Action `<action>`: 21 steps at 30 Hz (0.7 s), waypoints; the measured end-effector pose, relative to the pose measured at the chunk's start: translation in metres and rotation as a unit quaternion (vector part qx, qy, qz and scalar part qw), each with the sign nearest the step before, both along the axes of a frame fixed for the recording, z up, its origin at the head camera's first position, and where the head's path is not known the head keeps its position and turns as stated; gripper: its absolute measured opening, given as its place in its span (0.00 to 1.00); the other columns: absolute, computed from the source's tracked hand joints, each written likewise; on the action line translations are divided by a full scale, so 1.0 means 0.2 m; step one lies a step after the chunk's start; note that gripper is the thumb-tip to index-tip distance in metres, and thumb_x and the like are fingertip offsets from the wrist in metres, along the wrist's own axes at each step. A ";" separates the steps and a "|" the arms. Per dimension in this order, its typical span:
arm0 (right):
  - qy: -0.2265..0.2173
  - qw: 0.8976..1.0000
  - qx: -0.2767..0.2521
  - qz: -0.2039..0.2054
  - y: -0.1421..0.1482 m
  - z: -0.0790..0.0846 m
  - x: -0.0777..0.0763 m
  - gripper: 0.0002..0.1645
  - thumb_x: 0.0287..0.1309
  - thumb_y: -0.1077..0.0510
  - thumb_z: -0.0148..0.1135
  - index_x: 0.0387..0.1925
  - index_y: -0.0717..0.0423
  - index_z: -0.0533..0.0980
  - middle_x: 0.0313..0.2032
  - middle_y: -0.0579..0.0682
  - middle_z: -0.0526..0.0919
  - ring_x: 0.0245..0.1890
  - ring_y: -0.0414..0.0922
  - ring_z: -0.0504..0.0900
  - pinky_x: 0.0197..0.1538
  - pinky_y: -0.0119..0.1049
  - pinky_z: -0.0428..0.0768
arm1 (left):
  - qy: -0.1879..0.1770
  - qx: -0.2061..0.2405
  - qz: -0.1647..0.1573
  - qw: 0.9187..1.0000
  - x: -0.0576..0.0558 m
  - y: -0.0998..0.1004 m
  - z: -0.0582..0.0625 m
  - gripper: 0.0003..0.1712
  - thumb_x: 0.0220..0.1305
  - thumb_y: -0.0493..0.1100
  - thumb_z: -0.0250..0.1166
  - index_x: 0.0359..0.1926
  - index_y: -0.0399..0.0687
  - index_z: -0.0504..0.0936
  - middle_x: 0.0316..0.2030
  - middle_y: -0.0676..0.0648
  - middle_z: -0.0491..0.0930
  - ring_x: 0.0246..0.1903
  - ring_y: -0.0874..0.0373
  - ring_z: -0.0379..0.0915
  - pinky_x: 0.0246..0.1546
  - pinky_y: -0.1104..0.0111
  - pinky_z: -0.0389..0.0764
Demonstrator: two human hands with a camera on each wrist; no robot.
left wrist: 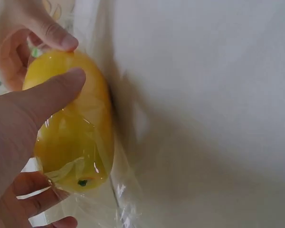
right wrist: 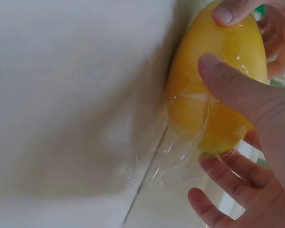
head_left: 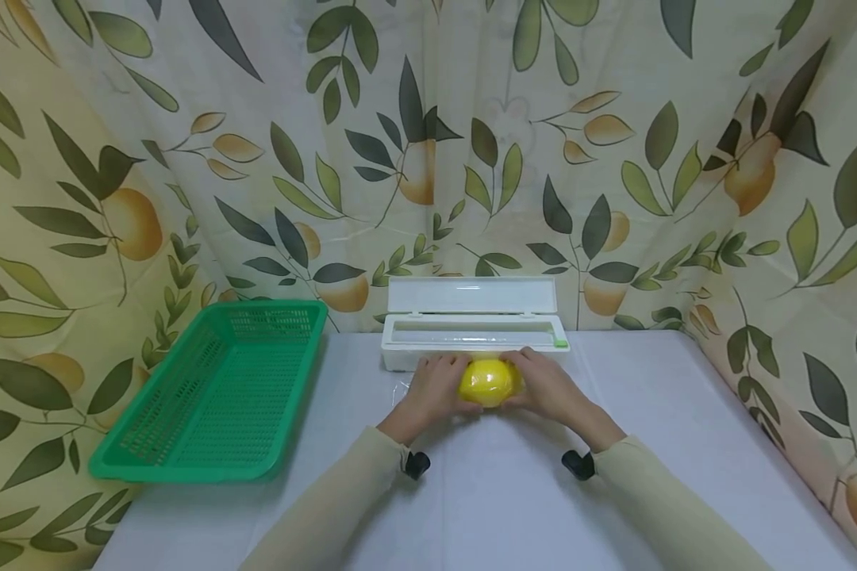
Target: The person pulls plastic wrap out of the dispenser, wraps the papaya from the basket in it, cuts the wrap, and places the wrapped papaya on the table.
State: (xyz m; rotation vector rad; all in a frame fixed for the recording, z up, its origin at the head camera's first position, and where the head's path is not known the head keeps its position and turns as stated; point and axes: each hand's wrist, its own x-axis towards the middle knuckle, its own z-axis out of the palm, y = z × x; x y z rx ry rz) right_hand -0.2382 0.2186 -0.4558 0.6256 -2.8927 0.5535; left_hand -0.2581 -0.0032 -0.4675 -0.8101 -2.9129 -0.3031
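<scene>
A smooth yellow oval fruit (head_left: 490,384) (left wrist: 92,137) (right wrist: 190,61) is held between both hands at the middle of the table, in front of a white cling film dispenser (head_left: 403,358). Clear cling film (left wrist: 128,209) (right wrist: 156,175) lies over its skin, wrinkled and trailing off its ends. My left hand (head_left: 437,386) grips the left end, thumb on the near side and fingers behind. From the right, my right hand (head_left: 548,386) grips it likewise. A small dark green stem mark shows at the fruit's left end in the left wrist view.
The dispenser's lid (head_left: 471,296) stands raised against the patterned curtain (head_left: 486,159), and a green slider (head_left: 560,343) sits at its right end. A green plastic basket (head_left: 186,468) rests to the left on the white-covered table (head_left: 500,507).
</scene>
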 end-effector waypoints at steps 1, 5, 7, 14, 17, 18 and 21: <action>-0.004 1.000 0.000 -0.001 0.00 0.00 0.00 0.46 0.42 0.54 0.86 0.62 0.60 0.74 0.53 0.58 0.80 0.51 0.55 0.79 0.59 0.54 0.79 | -0.002 0.002 -0.002 1.000 0.00 0.00 0.00 0.46 0.52 0.67 0.77 0.65 0.52 0.73 0.58 0.49 0.79 0.57 0.52 0.74 0.57 0.53 0.73; -0.017 1.000 0.009 0.004 0.00 0.03 -0.02 0.46 0.43 0.54 0.86 0.63 0.62 0.74 0.53 0.59 0.80 0.50 0.55 0.79 0.58 0.54 0.79 | 0.022 -0.026 -0.013 0.999 -0.01 -0.01 0.02 0.46 0.54 0.70 0.74 0.67 0.53 0.72 0.57 0.49 0.80 0.54 0.51 0.74 0.55 0.55 0.72; -0.019 1.000 0.016 0.007 -0.01 0.05 -0.02 0.46 0.43 0.54 0.86 0.63 0.63 0.75 0.52 0.59 0.80 0.49 0.55 0.80 0.58 0.54 0.79 | 0.055 -0.058 -0.017 0.997 0.01 -0.01 0.03 0.46 0.56 0.73 0.71 0.68 0.55 0.71 0.56 0.48 0.79 0.52 0.51 0.73 0.53 0.55 0.72; -0.034 0.999 0.036 0.005 -0.01 0.08 -0.02 0.45 0.44 0.53 0.85 0.63 0.62 0.75 0.51 0.59 0.80 0.48 0.55 0.80 0.58 0.55 0.79 | 0.143 -0.109 -0.005 0.984 0.06 0.05 0.02 0.52 0.52 0.77 0.69 0.71 0.58 0.70 0.62 0.44 0.71 0.58 0.48 0.67 0.57 0.53 0.70; -0.029 0.999 0.041 0.003 -0.01 0.09 -0.02 0.44 0.44 0.53 0.85 0.63 0.61 0.76 0.51 0.59 0.81 0.48 0.55 0.79 0.57 0.55 0.79 | 0.146 -0.094 -0.015 0.985 0.06 0.07 0.02 0.52 0.51 0.74 0.73 0.71 0.58 0.68 0.61 0.46 0.72 0.57 0.49 0.69 0.56 0.54 0.70; -0.024 0.999 0.043 0.001 -0.01 0.09 -0.02 0.45 0.43 0.53 0.86 0.63 0.61 0.76 0.51 0.59 0.81 0.48 0.55 0.78 0.56 0.55 0.79 | 0.140 -0.085 -0.020 0.986 0.06 0.08 0.02 0.52 0.51 0.73 0.74 0.71 0.58 0.68 0.59 0.46 0.73 0.56 0.49 0.69 0.55 0.55 0.70; -0.003 0.999 0.045 -0.006 -0.01 0.07 -0.01 0.45 0.42 0.52 0.86 0.62 0.60 0.77 0.52 0.59 0.80 0.47 0.56 0.75 0.53 0.53 0.78 | 0.112 -0.062 -0.029 0.991 0.05 0.09 0.02 0.47 0.52 0.67 0.77 0.68 0.56 0.70 0.53 0.47 0.75 0.51 0.51 0.72 0.52 0.58 0.70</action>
